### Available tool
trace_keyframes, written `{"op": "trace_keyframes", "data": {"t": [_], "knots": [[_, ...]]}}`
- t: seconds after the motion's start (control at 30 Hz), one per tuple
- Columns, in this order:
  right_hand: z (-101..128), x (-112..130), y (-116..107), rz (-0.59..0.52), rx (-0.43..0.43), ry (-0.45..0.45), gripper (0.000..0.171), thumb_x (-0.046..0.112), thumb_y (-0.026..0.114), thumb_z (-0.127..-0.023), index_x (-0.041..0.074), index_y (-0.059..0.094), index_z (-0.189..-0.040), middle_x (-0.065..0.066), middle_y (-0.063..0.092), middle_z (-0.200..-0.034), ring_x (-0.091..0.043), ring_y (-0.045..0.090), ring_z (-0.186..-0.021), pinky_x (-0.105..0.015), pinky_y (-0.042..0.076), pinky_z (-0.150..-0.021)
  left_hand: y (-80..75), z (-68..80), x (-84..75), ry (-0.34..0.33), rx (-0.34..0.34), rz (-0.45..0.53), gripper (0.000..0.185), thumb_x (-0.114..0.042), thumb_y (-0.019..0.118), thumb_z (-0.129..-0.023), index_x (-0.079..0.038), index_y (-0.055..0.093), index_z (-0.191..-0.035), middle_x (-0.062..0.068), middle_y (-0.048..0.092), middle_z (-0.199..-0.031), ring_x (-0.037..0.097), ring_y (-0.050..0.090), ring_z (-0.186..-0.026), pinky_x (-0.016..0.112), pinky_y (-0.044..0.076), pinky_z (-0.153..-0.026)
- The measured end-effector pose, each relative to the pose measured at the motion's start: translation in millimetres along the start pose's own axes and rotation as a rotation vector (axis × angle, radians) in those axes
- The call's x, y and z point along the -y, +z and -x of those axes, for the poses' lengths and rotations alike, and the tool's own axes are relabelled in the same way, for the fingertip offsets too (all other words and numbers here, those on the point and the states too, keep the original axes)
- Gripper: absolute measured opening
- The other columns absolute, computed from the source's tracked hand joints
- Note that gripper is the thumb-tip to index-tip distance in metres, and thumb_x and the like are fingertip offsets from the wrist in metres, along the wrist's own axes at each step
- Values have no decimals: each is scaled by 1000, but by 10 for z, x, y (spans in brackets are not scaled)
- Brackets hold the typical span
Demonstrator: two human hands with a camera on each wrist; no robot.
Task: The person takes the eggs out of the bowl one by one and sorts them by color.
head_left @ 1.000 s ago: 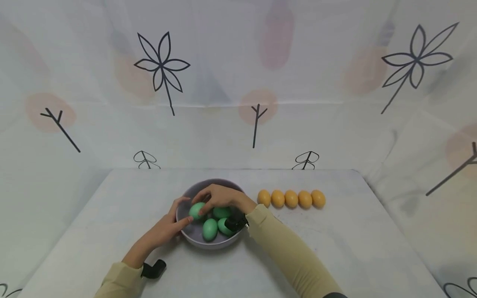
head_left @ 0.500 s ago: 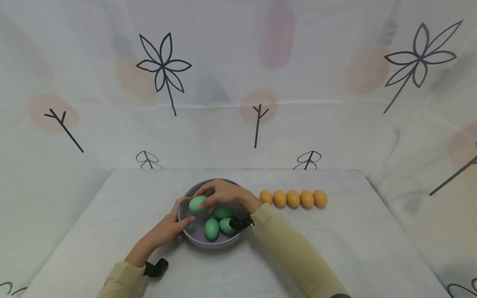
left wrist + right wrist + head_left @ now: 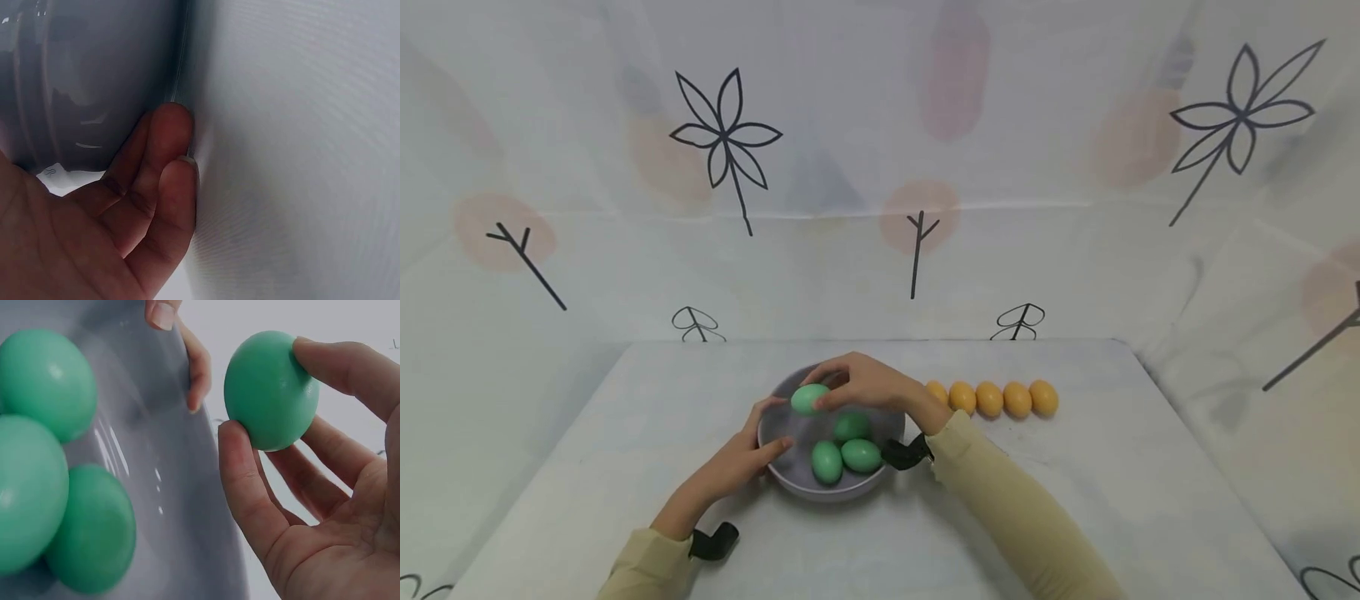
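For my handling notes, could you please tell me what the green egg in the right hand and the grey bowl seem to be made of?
The smooth green egg, pinched in the right hand, looks like moulded plastic or painted wood: even colour, soft satin sheen. The round grey bowl, steadied by the left hand, looks like glazed ceramic or glossy plastic: sharp bright reflections streak its wall.

Green eggs, grey bowl, orange eggs, white desk, beige sleeves, flower-print backdrop.
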State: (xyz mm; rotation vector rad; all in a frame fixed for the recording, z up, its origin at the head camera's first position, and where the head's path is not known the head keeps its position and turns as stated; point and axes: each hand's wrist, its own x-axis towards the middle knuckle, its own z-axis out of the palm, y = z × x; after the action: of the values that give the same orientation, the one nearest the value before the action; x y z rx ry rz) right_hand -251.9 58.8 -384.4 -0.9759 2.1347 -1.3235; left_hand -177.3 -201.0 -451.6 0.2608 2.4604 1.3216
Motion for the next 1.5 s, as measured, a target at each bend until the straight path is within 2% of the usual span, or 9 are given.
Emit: {"op": "trace_keyframes", "data": {"t": [0.2,0.37,0.57,0.73,0.9,1.07,1.23,1.37,1.5], "knots": [[193,19,-111,-22,-53,-5,37,29,75,-89,19,69,-124,6,65,-123,-17,60,-115,-37,45,-97,-33,27,-4,20,5,-16,65,-42,57,-100,-32,17,-151,4,46,-67,20,48,-63,34,42,-62],[387,24,-160,-30,-123,7,36,28,74,-90,19,68,-124,3,66,-119,-18,61,-111,-38,45,-96,-38,26,-7,24,-2,-13,66,-41,59,-99,-31,18,-151,4,45,-67,19,48,-63,33,41,-61],[674,-70,-214,-14,-120,-5,48,21,64,-97,13,54,-143,-4,58,-129,-22,61,-109,-40,49,-91,-24,22,10,33,-8,-9,67,-39,59,-99,-30,18,-152,5,46,-67,20,47,-64,33,41,-61],[964,-188,-302,-43,-133,56,45,24,58,-100,16,52,-145,-8,56,-128,-26,63,-102,-50,48,-87,-11,28,16,31,-13,-13,67,-39,59,-99,-30,19,-151,4,46,-66,21,47,-63,33,41,-61],[1262,-296,-388,-96,-194,102,42,25,60,-101,16,54,-142,-11,57,-124,-29,62,-104,-56,46,-91,-2,27,17,23,-14,-13,67,-40,59,-99,-30,19,-151,4,46,-65,20,47,-62,33,41,-61],[1550,-394,-466,-97,-287,131,40,25,63,-100,15,57,-138,-11,57,-127,-29,59,-108,-51,47,-92,-1,27,14,21,-14,-8,67,-40,60,-99,-30,19,-152,4,45,-65,20,46,-62,33,40,-61],[1790,-541,-510,-82,-355,178,41,26,63,-99,11,56,-137,-12,55,-132,-29,59,-112,-40,51,-89,-6,24,27,36,-11,6,67,-38,60,-99,-29,19,-152,3,44,-65,20,45,-61,33,40,-60],[1943,-643,-507,-87,-378,226,44,27,64,-99,9,54,-137,-15,45,-138,-31,54,-117,-35,51,-88,-8,19,31,39,-7,2,67,-39,59,-100,-29,18,-152,4,44,-66,20,45,-62,33,40,-60],[2032,-712,-490,-103,-357,211,46,25,60,-101,5,50,-141,-19,40,-140,-32,54,-115,-39,53,-87,-15,6,20,29,-13,-9,67,-40,59,-99,-30,19,-152,5,46,-67,20,47,-63,34,41,-61]]}}
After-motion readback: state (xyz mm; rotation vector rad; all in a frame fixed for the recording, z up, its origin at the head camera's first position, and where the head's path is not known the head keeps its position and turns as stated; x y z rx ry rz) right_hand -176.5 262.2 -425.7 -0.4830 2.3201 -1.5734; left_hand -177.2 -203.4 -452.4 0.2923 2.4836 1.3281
